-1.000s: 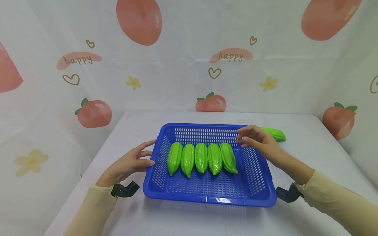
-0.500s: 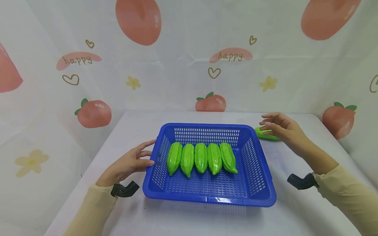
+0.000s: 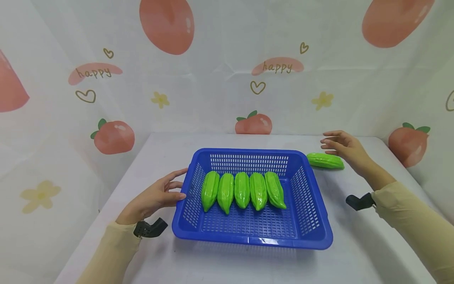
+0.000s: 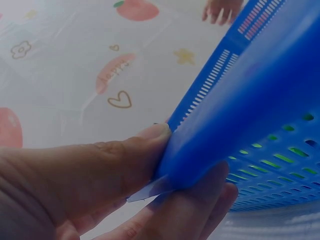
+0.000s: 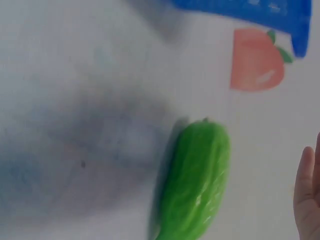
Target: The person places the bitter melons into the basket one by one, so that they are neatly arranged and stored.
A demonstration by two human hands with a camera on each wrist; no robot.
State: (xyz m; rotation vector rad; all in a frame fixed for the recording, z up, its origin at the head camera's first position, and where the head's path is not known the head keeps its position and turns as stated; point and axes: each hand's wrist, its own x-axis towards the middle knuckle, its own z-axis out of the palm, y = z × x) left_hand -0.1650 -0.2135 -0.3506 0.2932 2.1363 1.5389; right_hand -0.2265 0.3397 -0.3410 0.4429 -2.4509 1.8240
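My left hand (image 3: 154, 197) grips the left rim of a blue plastic basket (image 3: 248, 240). In the left wrist view the thumb (image 4: 145, 145) lies on one side of the rim and the fingers (image 4: 200, 200) on the other. Several glossy, ribbed green bitter melons (image 3: 242, 191) lie side by side in the basket, tips toward me. Another bitter melon (image 3: 324, 160) rests on the table just past the basket's back right corner. Over that one hovers my right hand (image 3: 345, 148), fingers loosely bent and holding nothing. The right wrist view shows the same loose melon (image 5: 195, 180), apart from the hand.
A white table (image 3: 170, 152) carries the basket. Behind and at both sides hangs a pale cloth (image 3: 205, 90) printed with peaches, hearts and "happy". Both wrists wear a black camera mount, such as the left one (image 3: 150, 228).
My right hand has moved from over the basket's back right corner, rightward and farther back, to above the loose bitter melon. The left hand and the basket have stayed in place.
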